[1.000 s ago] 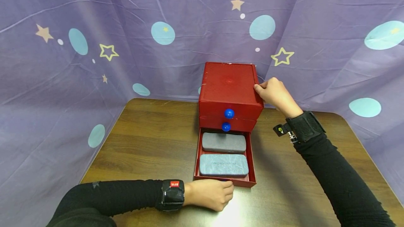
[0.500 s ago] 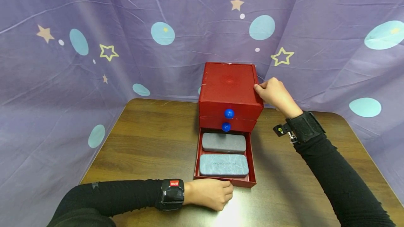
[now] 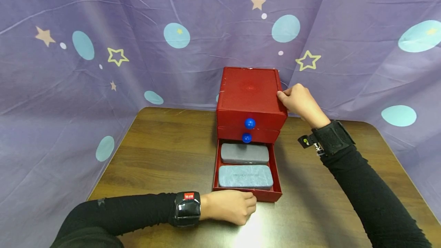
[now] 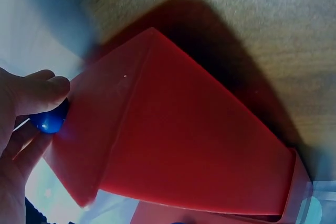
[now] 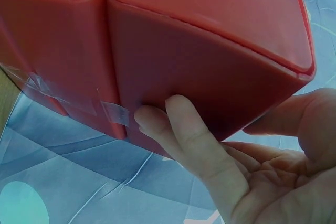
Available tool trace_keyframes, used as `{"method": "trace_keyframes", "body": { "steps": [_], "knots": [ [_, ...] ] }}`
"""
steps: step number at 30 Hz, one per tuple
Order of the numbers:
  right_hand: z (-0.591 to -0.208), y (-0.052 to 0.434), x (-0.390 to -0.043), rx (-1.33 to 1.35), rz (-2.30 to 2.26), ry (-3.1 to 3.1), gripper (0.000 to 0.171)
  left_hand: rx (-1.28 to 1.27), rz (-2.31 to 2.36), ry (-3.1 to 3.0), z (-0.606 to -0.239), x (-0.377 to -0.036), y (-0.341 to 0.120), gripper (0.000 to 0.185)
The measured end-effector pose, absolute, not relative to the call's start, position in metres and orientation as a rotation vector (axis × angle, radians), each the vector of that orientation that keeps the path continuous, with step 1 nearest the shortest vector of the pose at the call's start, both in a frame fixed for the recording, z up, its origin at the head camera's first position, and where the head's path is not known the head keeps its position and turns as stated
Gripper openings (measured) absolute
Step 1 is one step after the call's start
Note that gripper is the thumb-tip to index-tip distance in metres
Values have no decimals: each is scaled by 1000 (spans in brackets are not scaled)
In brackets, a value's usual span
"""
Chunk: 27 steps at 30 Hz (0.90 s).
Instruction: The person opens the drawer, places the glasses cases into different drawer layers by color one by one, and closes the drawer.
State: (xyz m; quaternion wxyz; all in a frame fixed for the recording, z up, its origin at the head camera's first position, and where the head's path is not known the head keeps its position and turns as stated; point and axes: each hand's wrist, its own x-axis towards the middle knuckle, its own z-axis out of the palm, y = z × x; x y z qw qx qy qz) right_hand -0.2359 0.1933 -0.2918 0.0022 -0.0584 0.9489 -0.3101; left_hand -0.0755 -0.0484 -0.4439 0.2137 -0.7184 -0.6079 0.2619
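Observation:
A small red drawer cabinet (image 3: 253,89) stands at the back of the table, its bottom drawer (image 3: 277,179) pulled far out. Inside lie two oblong cases, a grey one (image 3: 244,153) behind a pale blue one (image 3: 245,176). At the drawer's front, my left hand (image 3: 229,206) pinches a round blue knob (image 4: 51,121) between thumb and fingers, as the left wrist view shows. My right hand (image 3: 303,104) grips the cabinet at its right side edge. In the right wrist view, two fingertips (image 5: 181,111) press against its red wall, with the thumb around the corner.
Two more blue knobs (image 3: 250,123) mark the closed upper drawers. Wooden tabletop (image 3: 165,148) extends to both sides. A purple curtain (image 3: 206,7) with stars and dots hangs close behind the cabinet. Clear tape (image 5: 113,113) sticks to the cabinet's wall.
The drawer's front and my left hand on its knob have shifted slightly up in the head view, the drawer's front looking a little raised. My right hand keeps its place on the cabinet.

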Motion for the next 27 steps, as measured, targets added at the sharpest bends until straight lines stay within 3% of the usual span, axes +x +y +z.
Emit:
{"method": "trace_keyframes", "body": {
  "steps": [27],
  "knots": [
    [-293,193,-237,-198,-953,3019,51,-1929,729,-1761,-441,-101,-48,28]
  ]
}}
